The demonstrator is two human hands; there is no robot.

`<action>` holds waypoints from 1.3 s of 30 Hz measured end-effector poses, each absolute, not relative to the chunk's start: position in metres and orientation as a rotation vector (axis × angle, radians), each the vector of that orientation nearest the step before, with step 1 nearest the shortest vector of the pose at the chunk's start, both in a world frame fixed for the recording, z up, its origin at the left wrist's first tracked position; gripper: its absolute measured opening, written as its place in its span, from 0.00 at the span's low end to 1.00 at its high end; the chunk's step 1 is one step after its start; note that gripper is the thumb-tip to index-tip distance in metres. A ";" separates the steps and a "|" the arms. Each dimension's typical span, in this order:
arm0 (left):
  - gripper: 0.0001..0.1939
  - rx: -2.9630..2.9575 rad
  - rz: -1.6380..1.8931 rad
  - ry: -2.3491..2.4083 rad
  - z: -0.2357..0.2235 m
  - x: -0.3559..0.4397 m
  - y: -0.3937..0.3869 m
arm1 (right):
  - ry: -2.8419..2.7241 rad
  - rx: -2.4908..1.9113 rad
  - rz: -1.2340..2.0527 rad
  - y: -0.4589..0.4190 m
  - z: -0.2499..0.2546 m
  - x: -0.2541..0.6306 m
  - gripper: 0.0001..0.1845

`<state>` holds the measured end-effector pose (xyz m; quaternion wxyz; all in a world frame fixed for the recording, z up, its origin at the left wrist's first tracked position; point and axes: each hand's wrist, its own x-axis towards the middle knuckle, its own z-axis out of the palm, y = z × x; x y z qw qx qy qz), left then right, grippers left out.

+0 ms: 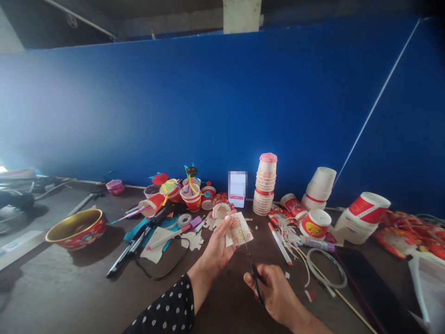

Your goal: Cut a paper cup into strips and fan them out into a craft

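My left hand (218, 245) pinches a small white paper piece (239, 227) printed with red and yellow patterns, thumb on its front. In my right hand (274, 290) is a pair of black-handled scissors (256, 280), the fingers wrapped round its handles. The blades point up and away from me and meet the paper's lower right part; whether they are parted I cannot tell. Just behind the paper lies a cut cup piece (221, 211) with a ragged rim. White paper scraps (193, 241) are left of my left hand.
A tall stack of paper cups (264, 185) stands behind, near a lit phone (238, 188). Decorated cups (190, 198) and a tripod (135, 246) are left, beside a red-gold bowl (78, 232). Markers (280, 243), a tubing coil (327, 269) and more cups (363, 215) lie right.
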<state>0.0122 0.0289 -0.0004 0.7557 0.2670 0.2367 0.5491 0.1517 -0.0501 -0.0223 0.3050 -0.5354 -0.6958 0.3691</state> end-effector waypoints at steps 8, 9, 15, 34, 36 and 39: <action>0.25 0.636 1.238 0.508 0.002 0.011 0.029 | -1.814 -1.409 1.007 -0.050 -0.022 0.152 0.24; 0.25 0.639 1.238 0.515 0.002 0.011 0.029 | -1.812 -1.404 1.009 -0.050 -0.021 0.152 0.24; 0.25 0.673 1.210 0.528 0.001 0.010 0.030 | -1.808 -1.431 1.011 -0.050 -0.021 0.153 0.24; 0.23 0.640 1.139 0.598 0.016 0.019 0.013 | -1.722 -1.352 1.154 -0.050 -0.014 0.150 0.24; 0.23 0.638 1.151 0.600 0.017 0.019 0.013 | -1.702 -1.359 1.163 -0.049 -0.016 0.151 0.25; 0.23 0.637 1.170 0.613 0.018 0.019 0.012 | -1.665 -1.350 1.185 -0.048 -0.019 0.151 0.25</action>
